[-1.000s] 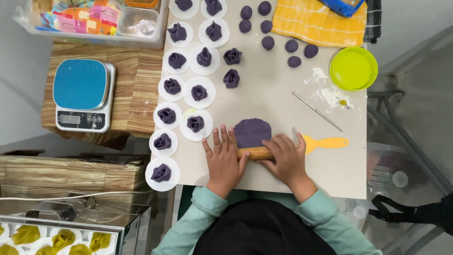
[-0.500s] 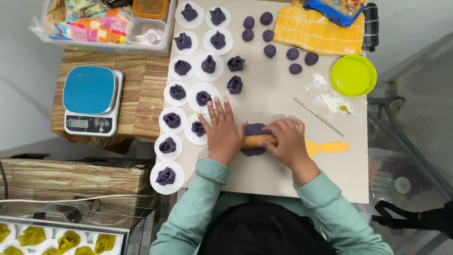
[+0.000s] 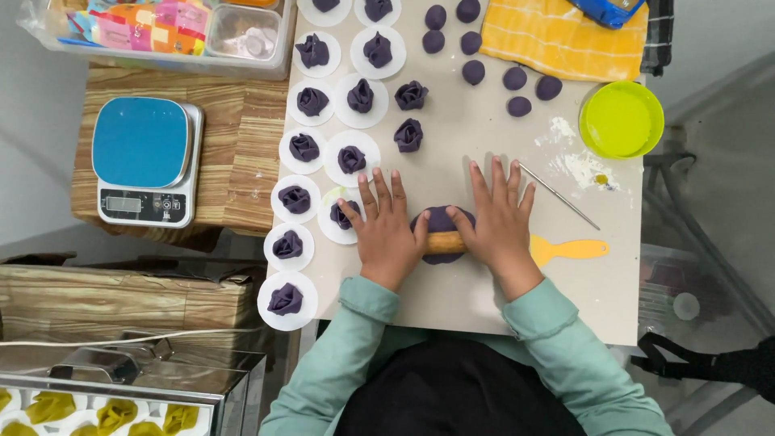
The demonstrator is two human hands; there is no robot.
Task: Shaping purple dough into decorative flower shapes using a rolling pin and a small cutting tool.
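Two hands press flat on a wooden rolling pin (image 3: 446, 241), which lies across a flattened piece of purple dough (image 3: 440, 222) near the front middle of the table (image 3: 452, 307). The left hand (image 3: 389, 234) covers the pin's left end and the right hand (image 3: 500, 222) covers its right end, both with palms down and fingers spread and stretched forward rather than curled around it; only the short middle stretch of the pin shows between them. Just right of the right hand lies a yellow scraper (image 3: 569, 249), and beyond it a thin metal rod (image 3: 559, 196) rests at a slant on the table. Left of the left hand, purple dough flowers (image 3: 295, 199) sit on round white papers in rows running toward the far edge. Small purple dough balls (image 3: 473, 71) lie farther back, near a yellow cloth (image 3: 565, 32). A lime-green bowl (image 3: 622, 119) stands at the table's right side, with a dusting of flour (image 3: 577, 165) beside it. Off the table to the left, a blue-topped kitchen scale (image 3: 145, 160) rests on a wooden stand (image 3: 234, 153).
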